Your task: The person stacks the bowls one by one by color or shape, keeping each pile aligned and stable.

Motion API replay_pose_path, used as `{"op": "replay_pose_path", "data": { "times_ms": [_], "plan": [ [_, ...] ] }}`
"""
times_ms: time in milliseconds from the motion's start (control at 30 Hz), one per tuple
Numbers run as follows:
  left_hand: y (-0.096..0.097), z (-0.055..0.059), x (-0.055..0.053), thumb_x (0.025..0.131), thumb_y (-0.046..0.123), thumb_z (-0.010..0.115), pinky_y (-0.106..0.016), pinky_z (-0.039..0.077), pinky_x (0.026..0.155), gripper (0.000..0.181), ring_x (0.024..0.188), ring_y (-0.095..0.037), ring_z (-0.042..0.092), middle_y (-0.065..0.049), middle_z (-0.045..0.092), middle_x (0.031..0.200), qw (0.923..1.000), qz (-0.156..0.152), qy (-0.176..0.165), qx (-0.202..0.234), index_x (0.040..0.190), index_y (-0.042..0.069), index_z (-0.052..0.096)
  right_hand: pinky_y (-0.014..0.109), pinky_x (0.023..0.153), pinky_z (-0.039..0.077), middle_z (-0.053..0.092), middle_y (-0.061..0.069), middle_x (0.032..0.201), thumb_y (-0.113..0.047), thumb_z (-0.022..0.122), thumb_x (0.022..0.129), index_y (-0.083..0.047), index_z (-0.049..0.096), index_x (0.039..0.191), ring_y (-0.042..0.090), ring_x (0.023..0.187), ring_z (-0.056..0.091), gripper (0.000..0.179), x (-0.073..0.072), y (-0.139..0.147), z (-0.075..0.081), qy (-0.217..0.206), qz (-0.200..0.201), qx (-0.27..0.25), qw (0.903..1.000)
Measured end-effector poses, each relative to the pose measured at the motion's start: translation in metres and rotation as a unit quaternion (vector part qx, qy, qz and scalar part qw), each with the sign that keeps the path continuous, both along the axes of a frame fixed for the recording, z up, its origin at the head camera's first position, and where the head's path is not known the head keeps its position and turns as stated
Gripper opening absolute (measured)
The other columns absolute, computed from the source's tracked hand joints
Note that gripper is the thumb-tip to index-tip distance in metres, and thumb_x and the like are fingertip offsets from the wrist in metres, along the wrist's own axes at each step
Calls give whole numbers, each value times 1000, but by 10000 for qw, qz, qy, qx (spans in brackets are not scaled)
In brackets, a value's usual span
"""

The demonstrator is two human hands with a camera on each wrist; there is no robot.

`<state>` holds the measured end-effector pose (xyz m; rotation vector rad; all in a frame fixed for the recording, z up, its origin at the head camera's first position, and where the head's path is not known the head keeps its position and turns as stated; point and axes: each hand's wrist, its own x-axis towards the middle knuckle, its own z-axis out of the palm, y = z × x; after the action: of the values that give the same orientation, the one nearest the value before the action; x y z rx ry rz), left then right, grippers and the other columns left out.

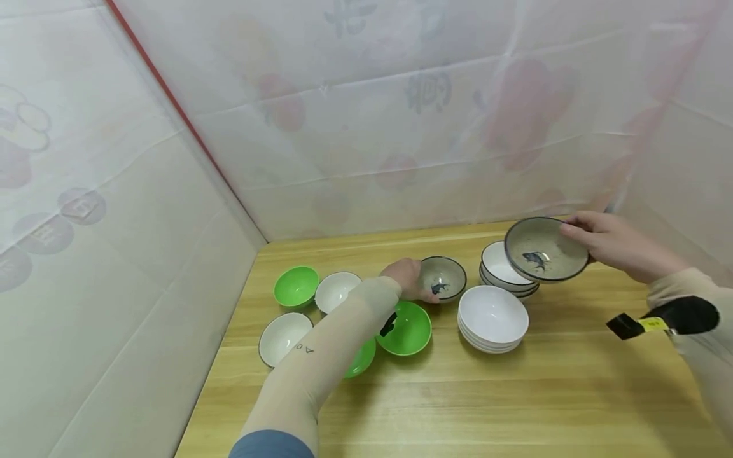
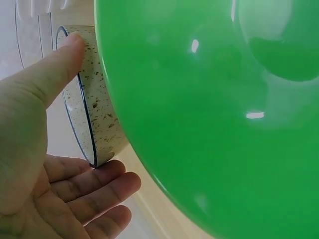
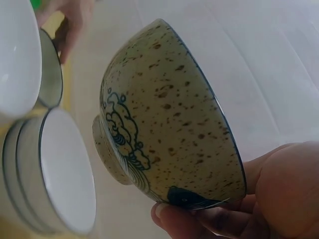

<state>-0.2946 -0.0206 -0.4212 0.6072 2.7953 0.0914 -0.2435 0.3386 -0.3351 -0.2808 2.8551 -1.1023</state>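
My right hand [image 1: 618,245] holds up a speckled beige bowl [image 1: 541,245] with a dark rim and a dark blue fish inside. In the right wrist view, its tilted outside shows brown flecks and a blue wave drawing, with my fingertips [image 3: 174,221] under the side. My left hand [image 1: 405,278] grips a second speckled bowl [image 1: 445,272] at its left side. Seen from the left wrist, my thumb lies by its rim and my fingers reach round the opposite edge, behind a large green bowl [image 2: 164,99] close to the camera.
White dark-rimmed bowls [image 1: 499,262] stand stacked beneath the raised bowl, with a plain white stack [image 1: 494,318] in front. At left are green bowls [image 1: 294,287] and single dark-rimmed white bowls [image 1: 283,338], one partly behind my left forearm. Sheeted walls [image 1: 401,127] bound the wooden table [image 1: 458,407].
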Motion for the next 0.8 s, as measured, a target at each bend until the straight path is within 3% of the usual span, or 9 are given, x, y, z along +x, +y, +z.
{"op": "replay_pose_path", "data": {
  "times_ms": [133,300,600,800],
  "plan": [
    [0,0,1,67,73,69,-29,50,87,88,100,-15,58,-3,63,113,10000,26,27,-25,125,9,55,33,60,51,56,15,105,-42,42,101,-2,53,125,18,78,53,48,-13,-25,7,34,221,55,9997],
    [0,0,0,68,73,69,-31,48,94,98,111,-18,57,-6,60,124,10000,28,12,68,136,7,48,34,64,53,56,19,110,-38,42,102,3,50,125,24,85,56,48,-27,-52,9,-240,456,-200,9985],
    [-8,1,-1,71,72,67,-33,41,104,108,128,-20,47,-7,48,142,9993,1,-19,365,150,9,30,34,64,54,57,20,104,-27,44,103,6,51,121,26,83,59,39,-45,-86,2,-588,813,-404,9941],
    [-16,12,1,66,74,69,-35,37,107,119,135,-21,40,-4,35,152,9954,123,167,930,154,14,17,34,64,48,59,19,104,-22,46,102,5,56,116,26,83,54,32,-55,-104,-5,-321,975,-29,9947]
  ]
}}
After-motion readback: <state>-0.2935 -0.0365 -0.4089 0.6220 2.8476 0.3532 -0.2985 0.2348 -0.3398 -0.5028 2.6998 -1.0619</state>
